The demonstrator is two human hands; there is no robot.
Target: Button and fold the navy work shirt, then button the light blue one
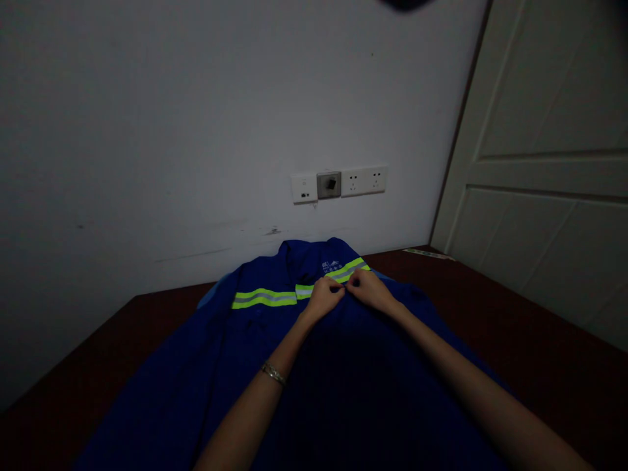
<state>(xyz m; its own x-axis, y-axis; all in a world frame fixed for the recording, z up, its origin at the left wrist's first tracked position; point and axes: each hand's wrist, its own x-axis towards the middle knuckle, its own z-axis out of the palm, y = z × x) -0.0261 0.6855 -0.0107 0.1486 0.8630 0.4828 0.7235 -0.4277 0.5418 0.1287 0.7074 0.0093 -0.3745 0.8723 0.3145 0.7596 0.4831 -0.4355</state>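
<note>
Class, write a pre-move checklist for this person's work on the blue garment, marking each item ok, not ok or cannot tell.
1. Blue garment spread with its collar end toward the wall: ok.
2. Left hand and right hand close together, fingertips pinched: ok.
3. What the fingertips grip: cannot tell, too small and dark.
4. Reflective band level across the front: not ok, its halves are stepped.
5. Bracelet away from the fingertips: ok.
6. Bright light on the garment: not ok, dim.

A blue jacket [265, 327] lies on a dark reddish, probably wooden surface [485, 307].
</note>
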